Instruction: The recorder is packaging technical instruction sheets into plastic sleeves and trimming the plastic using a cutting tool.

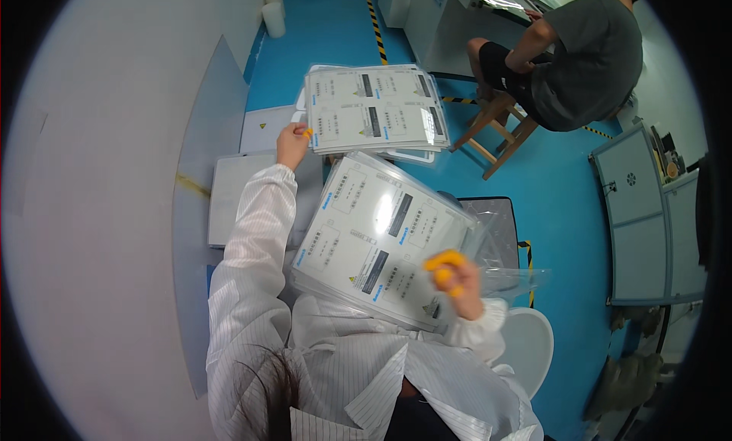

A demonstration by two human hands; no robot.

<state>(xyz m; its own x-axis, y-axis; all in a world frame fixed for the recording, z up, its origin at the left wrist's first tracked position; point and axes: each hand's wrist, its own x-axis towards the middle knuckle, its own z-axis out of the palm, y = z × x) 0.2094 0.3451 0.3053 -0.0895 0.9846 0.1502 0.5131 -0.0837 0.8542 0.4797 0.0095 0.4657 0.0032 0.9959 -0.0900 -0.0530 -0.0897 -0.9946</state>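
Note:
My left hand [292, 145] is at the left edge of the far stack of printed white sheets [347, 125], its fingers closed on the edge of a sheet. My right hand [461, 288], a little blurred, is over the lower right part of a near stack of glossy printed sheets [358, 235] that lies tilted across my lap. Its fingers are bent but apart, with nothing visible between them. Orange finger covers [446, 259] are on the fingertips of both hands. Clear plastic film [515, 279] sticks out to the right beside my right hand.
A grey-white box [229, 201] stands left, beside a pale panel [206, 136]. A round white stool seat [530, 342] is at my right. Ahead right, a person [591, 60] sits on a wooden stool [496, 132] at a desk. Grey cabinets [644, 220] line the right.

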